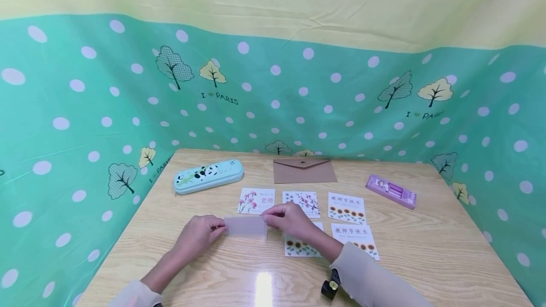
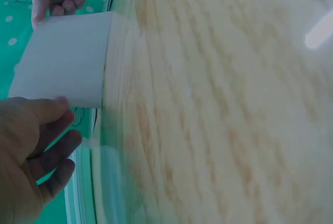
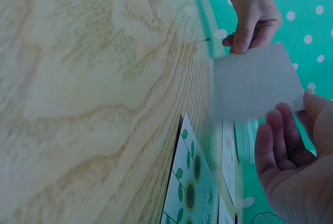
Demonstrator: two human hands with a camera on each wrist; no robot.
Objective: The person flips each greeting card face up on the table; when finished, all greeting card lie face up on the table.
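Between both hands a card (image 1: 246, 226) is held up, its plain pale side facing me and no print showing on it. My left hand (image 1: 198, 234) pinches its left edge between thumb and fingers. At the opposite edge, the right hand (image 1: 292, 220) pinches the upper right corner. In the left wrist view the card (image 2: 67, 60) stands tilted over the table, a hand at each end. The right wrist view shows the same card (image 3: 257, 83) with the right fingers (image 3: 283, 141) behind its lower edge. My right forearm partly covers a sunflower card (image 1: 298, 246) on the table.
Beyond the hands lie a pink-flower card (image 1: 256, 201), a blossom card (image 1: 309, 203) and two more sunflower cards (image 1: 346, 207). Farther back are a blue panda pencil case (image 1: 209, 176), a brown envelope (image 1: 304, 173) and a purple pen box (image 1: 391, 191). A patterned curtain (image 1: 273, 94) surrounds the wooden table (image 1: 204, 278).
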